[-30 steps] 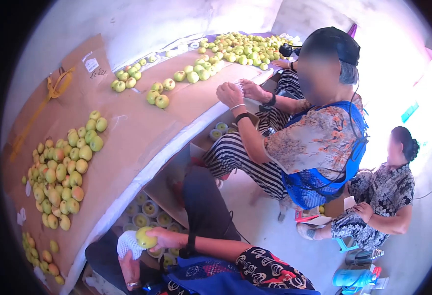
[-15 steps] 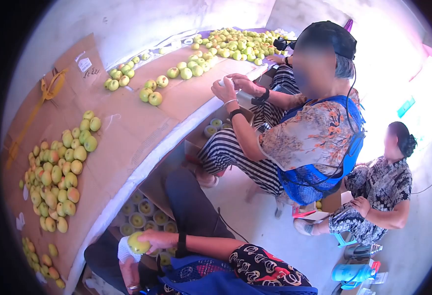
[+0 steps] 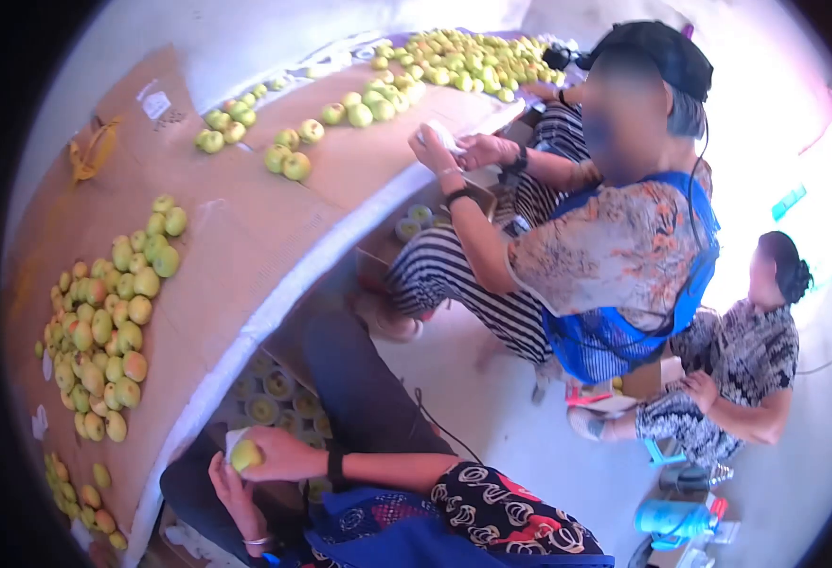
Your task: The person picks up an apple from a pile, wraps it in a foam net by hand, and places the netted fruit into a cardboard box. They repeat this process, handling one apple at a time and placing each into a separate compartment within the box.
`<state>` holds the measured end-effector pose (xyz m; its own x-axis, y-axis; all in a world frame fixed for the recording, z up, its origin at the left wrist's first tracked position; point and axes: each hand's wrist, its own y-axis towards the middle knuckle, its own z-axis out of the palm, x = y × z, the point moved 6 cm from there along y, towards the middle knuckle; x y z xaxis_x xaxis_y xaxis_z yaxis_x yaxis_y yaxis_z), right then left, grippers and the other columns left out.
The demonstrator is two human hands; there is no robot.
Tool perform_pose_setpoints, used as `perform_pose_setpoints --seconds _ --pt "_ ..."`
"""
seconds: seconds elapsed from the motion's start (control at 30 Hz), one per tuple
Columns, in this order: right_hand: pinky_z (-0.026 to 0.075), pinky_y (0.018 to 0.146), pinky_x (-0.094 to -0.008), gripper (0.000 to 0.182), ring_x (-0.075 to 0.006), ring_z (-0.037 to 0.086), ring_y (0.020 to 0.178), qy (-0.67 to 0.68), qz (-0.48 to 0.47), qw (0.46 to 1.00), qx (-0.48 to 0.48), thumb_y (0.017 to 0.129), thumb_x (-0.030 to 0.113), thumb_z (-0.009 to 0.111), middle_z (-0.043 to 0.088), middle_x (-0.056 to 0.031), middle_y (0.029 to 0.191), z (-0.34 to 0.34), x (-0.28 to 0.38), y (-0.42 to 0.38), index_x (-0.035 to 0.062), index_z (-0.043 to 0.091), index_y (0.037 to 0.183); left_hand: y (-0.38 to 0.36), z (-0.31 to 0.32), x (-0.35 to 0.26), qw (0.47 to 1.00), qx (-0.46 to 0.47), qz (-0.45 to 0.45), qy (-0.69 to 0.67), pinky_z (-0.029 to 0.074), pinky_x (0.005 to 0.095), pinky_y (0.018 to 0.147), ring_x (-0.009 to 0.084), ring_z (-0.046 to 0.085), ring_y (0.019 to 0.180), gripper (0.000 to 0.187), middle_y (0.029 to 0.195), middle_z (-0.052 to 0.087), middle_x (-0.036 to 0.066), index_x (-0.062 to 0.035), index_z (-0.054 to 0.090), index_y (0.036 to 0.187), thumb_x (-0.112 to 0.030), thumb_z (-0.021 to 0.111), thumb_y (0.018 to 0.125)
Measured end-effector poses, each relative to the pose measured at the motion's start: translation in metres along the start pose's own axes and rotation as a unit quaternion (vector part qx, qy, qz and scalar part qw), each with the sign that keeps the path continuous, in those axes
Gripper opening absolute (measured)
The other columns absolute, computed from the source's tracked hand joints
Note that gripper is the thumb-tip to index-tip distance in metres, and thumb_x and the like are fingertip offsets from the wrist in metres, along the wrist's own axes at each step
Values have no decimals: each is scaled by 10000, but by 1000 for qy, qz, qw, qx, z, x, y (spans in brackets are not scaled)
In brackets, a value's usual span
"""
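Observation:
My right hand [image 3: 288,455] is closed around a green apple [image 3: 246,455] low in the head view, above my lap. A white foam net sleeve [image 3: 234,439] shows at the apple's far side, partly covered by the fingers. My left hand [image 3: 233,490] is just below and left of the apple, its fingers stretched out and its fingertips close to the fruit. Beneath my hands, a box holds several apples in white foam sleeves [image 3: 262,409], part of it hidden by my arm and leg.
A cardboard-covered table [image 3: 245,246] curves along the left, bearing a large apple pile [image 3: 103,331] and more apples [image 3: 473,66] at the back. Beside me a seated co-worker [image 3: 615,256] handles a white sleeve. Another person [image 3: 742,369] sits farther right, near a blue flask [image 3: 671,517].
The foam sleeve has gone from my left hand to the apple's far side. My left fingers are now uncovered, and the apple has moved slightly up and left.

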<state>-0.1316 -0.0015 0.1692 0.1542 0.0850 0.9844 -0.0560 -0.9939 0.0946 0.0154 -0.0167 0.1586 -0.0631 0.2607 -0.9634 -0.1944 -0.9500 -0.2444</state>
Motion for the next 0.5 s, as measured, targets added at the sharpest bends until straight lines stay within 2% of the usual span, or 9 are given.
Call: perform_pose_setpoints --seconds 0.07,0.1,0.2,0.27,0.3,0.37,0.4,0.47,0.5 --pt "432 760 -381 442 -331 545 877 -32 8 999 -13 652 288 658 561 -175 923 5 9 -3 -16 549 954 11 -7 32 961 101 -130 -221 429 304 802 168 502 994 326 1109 486 83 5 437 1128 -223 463 896" --pt "432 760 -381 442 -331 545 877 -34 3 999 -16 652 288 658 561 -175 923 5 3 -2 -16 549 954 12 -6 32 962 105 -126 -220 429 304 802 168 502 994 326 1109 486 83 5 437 1128 -223 463 896" --pt "423 780 -382 454 -335 530 901 -28 -19 999 30 641 289 671 552 -178 940 12 -9 -11 -12 553 960 7 -20 39 989 53 -72 -118 433 277 785 148 525 941 278 1031 528 73 18 465 1079 -191 460 895" --pt "416 796 -374 486 -323 528 915 -13 27 994 102 630 289 686 553 -176 959 10 -2 -14 -4 548 993 14 -32 46 993 1 10 120 436 261 753 128 539 862 190 953 556 66 21 501 1012 -112 467 881" --pt "416 796 -374 486 -323 528 915 -15 26 994 101 630 289 686 553 -176 959 11 -9 -14 -4 548 993 14 -26 47 993 2 12 118 436 261 753 128 539 862 190 953 556 66 21 501 1012 -112 467 881" --pt "411 812 -367 500 -306 537 918 92 44 993 68 633 284 688 560 -167 968 20 -29 -12 9 546 1025 11 -21 35 989 -36 92 110 430 244 714 109 532 787 121 873 566 49 21 520 951 -40 478 855" --pt "411 812 -367 500 -306 537 918 93 42 993 66 633 284 688 560 -167 968 20 -27 -14 9 546 1025 10 -22 32 989 -35 93 112 430 244 714 109 532 787 121 873 566 49 21 520 951 -40 478 855" --pt "422 821 -345 414 -265 562 925 77 -5 997 -31 614 239 691 589 -146 924 6 -18 -16 29 578 952 10 -22 35 990 -11 49 135 423 236 684 96 518 762 90 834 561 40 17 523 913 -18 518 830" --pt "422 821 -345 414 -265 562 925 77 -7 996 -33 614 239 691 589 -146 924 5 -18 -15 29 578 952 11 -26 36 989 -10 50 137 423 236 684 96 518 762 90 834 561 40 17 523 913 -18 518 830"
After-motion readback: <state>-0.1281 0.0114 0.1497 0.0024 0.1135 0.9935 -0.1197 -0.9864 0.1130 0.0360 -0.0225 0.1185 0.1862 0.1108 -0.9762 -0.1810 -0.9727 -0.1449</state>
